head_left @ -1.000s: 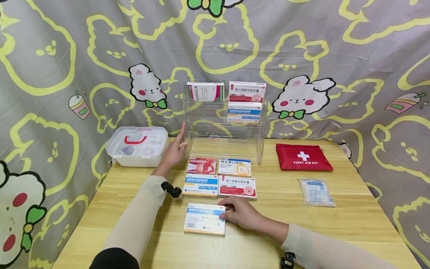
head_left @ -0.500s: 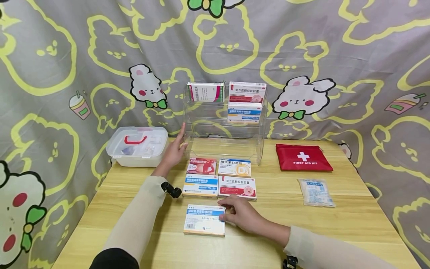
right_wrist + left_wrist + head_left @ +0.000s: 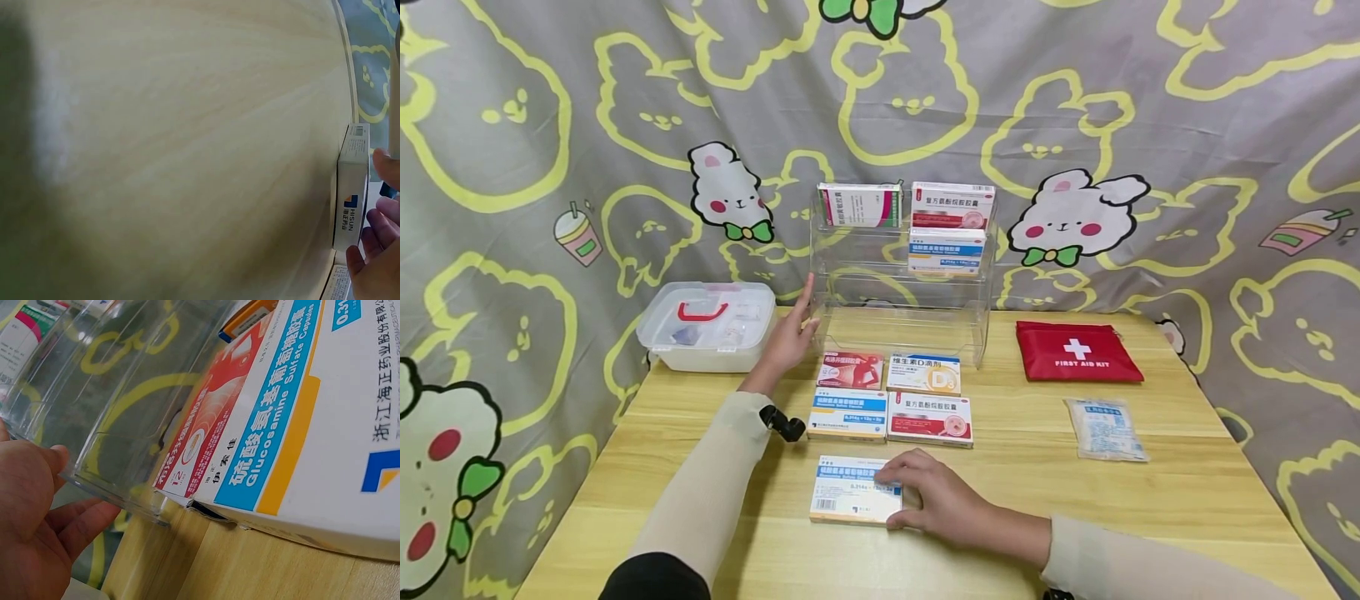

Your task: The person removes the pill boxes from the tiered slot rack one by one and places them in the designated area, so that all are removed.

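My left hand [image 3: 787, 342] is at the left side of a clear stepped acrylic rack [image 3: 902, 329], fingers extended against its edge. In the left wrist view, the left fingers [image 3: 87, 525] lie along that edge. Near the table's front, a white-and-blue medicine box [image 3: 850, 496] lies flat, barcode face up. My right hand [image 3: 943, 504] reaches over its right end, fingers on the top face and thumb by the near corner. The right wrist view shows the box [image 3: 353, 187] edge-on, with the right hand [image 3: 381, 231] spread beside it, partly out of frame.
Between box and rack lie a red box [image 3: 850, 371], a vitamin D box [image 3: 923, 373], a blue-white box [image 3: 847, 414] and a red-white box [image 3: 929, 418]. The rack holds further medicine boxes [image 3: 946, 252]. A lidded plastic case [image 3: 707, 358] stands left; a red first-aid pouch [image 3: 1078, 352] and small packet [image 3: 1107, 429] lie right.
My right hand has shifted from the box's right edge toward the near side, its fingers moving over the top face. The box has barely moved. My left hand stays at the rack.
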A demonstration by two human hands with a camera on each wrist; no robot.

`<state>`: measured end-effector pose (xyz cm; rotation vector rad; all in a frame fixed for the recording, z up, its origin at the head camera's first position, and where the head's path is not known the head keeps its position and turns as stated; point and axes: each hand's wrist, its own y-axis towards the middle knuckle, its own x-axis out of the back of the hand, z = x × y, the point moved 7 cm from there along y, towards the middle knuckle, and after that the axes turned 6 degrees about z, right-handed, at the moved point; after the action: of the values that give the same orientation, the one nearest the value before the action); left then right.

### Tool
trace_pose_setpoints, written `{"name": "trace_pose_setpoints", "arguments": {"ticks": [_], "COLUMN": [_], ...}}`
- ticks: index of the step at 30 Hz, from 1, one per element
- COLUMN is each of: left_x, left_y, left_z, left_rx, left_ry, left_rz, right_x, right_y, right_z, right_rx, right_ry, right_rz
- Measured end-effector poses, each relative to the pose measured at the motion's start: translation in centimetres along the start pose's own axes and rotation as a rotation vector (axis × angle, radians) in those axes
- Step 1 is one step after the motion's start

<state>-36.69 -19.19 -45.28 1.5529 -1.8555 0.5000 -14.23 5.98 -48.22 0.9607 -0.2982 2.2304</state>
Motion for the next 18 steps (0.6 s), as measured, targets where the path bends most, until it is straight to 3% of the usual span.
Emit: {"name": "trace_pose_setpoints", "arguments": {"ticks": [9,18], "left_x": [0.0,-0.1], "left_y": [0.0,0.1], "left_z": [0.0,-0.1], "left_rx": [-0.005,-0.011], "left_ry": [-0.005,-0.018], "left_rz": [0.001,0.000], "right_x": [0.0,0.0], "right_y": [0.4,1.5], "right_z": [0.0,-0.2], "right_rx": [0.029,0.029], "right_ry": [-0.080,-0.079], "right_rz": [0.003,0.003]}}
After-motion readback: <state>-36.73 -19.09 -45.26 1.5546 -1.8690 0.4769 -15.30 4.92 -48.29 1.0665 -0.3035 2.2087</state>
